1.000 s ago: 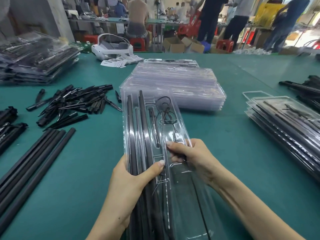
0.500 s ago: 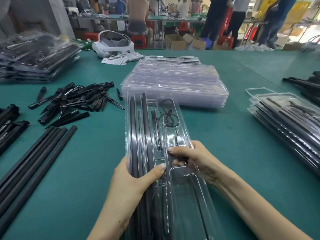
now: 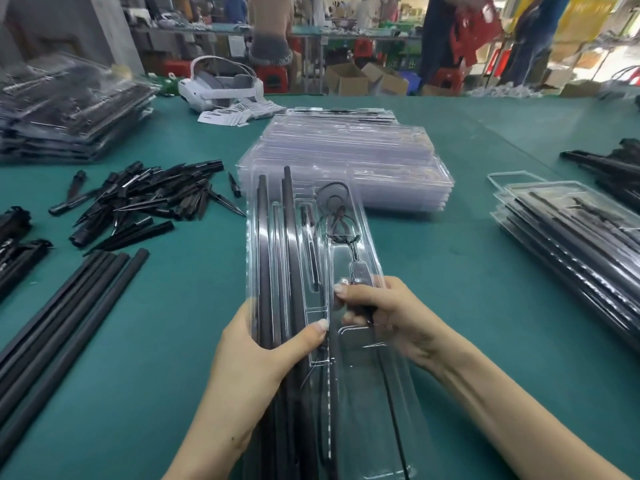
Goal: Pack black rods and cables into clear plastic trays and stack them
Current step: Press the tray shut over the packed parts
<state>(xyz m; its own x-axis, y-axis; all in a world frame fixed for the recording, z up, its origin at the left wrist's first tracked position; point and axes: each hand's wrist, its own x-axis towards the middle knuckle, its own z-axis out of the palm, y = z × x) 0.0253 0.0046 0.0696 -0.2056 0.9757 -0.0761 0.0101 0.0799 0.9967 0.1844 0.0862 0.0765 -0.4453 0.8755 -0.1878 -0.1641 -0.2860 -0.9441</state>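
The left hand (image 3: 256, 344) grips the left edge of a long clear tray (image 3: 360, 375), its thumb laid across the top over the black rods (image 3: 273, 271) that fill the tray's left channels and its fingers hidden underneath. The right hand (image 3: 384, 313) has its fingers curled down into the tray's right-hand compartment, pinching a thin black piece at the near end of the cable (image 3: 337, 216) (exactly what that piece is cannot be told). The cable's loop lies coiled at the far end of that compartment. The tray runs lengthwise away from the person over a green table (image 3: 450, 289).

Just beyond the tray's far end sits a stack of empty clear trays (image 3: 349, 157). To the right lies a stack of filled trays (image 3: 571, 244), with more black parts (image 3: 609, 164) behind it. To the left, a few long loose rods (image 3: 69, 306) lie side by side near the table's edge, and past them a heap of short black spikes (image 3: 145, 199). Another pile of packed trays (image 3: 69, 112) sits at the far left. A white headset (image 3: 221, 84) rests at the table's back, beside some paper labels (image 3: 239, 110). People stand and sit in the blurred background.
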